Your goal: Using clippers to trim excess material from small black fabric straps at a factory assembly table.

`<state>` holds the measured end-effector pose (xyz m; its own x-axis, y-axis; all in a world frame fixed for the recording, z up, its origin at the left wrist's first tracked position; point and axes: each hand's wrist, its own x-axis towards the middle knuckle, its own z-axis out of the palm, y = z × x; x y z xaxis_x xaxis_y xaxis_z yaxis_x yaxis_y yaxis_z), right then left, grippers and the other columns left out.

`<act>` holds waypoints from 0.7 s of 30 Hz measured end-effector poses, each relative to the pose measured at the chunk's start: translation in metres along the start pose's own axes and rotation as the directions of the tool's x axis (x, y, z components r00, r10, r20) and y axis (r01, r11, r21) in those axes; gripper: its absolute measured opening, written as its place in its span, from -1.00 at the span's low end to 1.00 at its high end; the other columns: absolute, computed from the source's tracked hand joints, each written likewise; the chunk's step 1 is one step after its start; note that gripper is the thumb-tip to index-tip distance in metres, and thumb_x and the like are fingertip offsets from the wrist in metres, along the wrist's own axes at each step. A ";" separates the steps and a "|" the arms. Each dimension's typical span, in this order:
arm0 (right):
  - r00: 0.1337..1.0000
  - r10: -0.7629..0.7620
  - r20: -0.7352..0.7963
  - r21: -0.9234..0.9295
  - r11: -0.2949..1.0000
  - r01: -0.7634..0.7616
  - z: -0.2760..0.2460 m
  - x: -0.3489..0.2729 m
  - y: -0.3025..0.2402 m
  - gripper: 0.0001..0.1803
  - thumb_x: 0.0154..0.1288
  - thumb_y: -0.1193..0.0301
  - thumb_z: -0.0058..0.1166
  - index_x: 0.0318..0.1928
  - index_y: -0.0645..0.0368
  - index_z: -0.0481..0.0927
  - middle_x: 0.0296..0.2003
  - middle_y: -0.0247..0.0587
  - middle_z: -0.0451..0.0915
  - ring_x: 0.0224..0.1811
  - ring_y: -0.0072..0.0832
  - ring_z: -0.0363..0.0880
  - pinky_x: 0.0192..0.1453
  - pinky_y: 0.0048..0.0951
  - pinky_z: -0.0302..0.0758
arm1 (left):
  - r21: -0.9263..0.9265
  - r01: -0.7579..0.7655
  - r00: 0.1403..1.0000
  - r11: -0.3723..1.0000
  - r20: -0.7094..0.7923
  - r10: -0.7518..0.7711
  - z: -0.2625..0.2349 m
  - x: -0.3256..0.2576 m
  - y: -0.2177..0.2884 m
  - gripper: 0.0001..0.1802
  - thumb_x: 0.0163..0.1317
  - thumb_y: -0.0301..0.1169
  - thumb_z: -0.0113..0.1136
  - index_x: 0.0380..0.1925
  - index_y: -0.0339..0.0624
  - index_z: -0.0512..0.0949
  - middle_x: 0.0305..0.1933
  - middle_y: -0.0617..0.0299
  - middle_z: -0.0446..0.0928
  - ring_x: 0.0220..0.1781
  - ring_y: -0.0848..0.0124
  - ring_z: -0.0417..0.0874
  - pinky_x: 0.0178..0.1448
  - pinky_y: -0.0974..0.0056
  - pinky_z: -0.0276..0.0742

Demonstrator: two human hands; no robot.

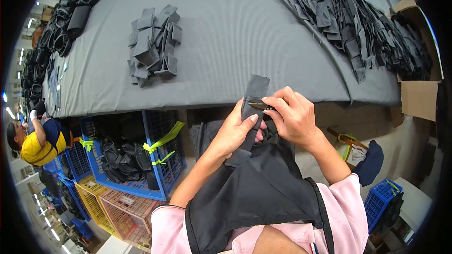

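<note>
Fabric strip (254, 95) pinched in left hand (238, 131) fingers; right hand (292, 115) fingers grip snips (260, 105).

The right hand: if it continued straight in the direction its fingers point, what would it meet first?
The right hand points leftward; its fingertips already meet the small snips and dark fabric strip, with the left hand just beyond.

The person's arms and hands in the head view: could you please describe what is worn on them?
Both forearms are bare from the elbows down. The left hand and right hand wear no gloves, rings or watch that I can see. Short pink sleeves show at the lower edge, partly covered by black cloth.
</note>
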<state>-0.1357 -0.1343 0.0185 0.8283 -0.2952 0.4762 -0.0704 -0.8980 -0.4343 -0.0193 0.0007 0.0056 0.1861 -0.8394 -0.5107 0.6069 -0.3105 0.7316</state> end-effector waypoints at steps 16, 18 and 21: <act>0.993 -0.040 0.109 0.011 0.999 0.039 -0.014 0.003 0.009 -0.67 -0.19 0.54 0.29 -0.29 0.13 0.56 -0.42 -0.30 0.46 -0.53 -0.37 0.44 -0.47 -0.41 0.37 | 0.041 0.040 0.998 0.998 0.044 -0.041 0.003 -0.002 0.000 -0.64 0.33 -0.39 0.02 0.08 -0.22 0.27 -0.32 0.18 0.53 -0.44 0.47 0.57 -0.32 0.40 0.55; 0.984 -0.086 0.153 0.004 0.996 0.087 -0.018 0.004 0.011 -0.67 -0.19 0.53 0.29 -0.29 0.12 0.56 -0.42 -0.30 0.45 -0.53 -0.38 0.43 -0.48 -0.42 0.35 | 0.054 0.053 0.997 0.997 0.050 -0.055 0.003 -0.003 -0.002 -0.64 0.33 -0.39 0.01 0.08 -0.22 0.27 -0.32 0.18 0.53 -0.45 0.47 0.57 -0.32 0.40 0.54; 0.967 -0.104 0.231 0.091 0.992 0.085 -0.021 0.006 0.015 -0.65 -0.20 0.53 0.28 -0.27 0.14 0.55 -0.44 -0.28 0.44 -0.52 -0.35 0.42 -0.45 -0.44 0.36 | 0.077 0.072 0.994 0.994 0.080 -0.078 0.005 -0.006 -0.003 -0.64 0.33 -0.40 0.00 0.09 -0.23 0.26 -0.32 0.18 0.53 -0.46 0.47 0.56 -0.32 0.39 0.54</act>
<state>-0.1436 -0.1565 0.0308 0.9370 -0.1167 0.3294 0.0512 -0.8866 -0.4597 -0.0263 0.0040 0.0090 0.0762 -0.8456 -0.5284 0.5570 -0.4034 0.7259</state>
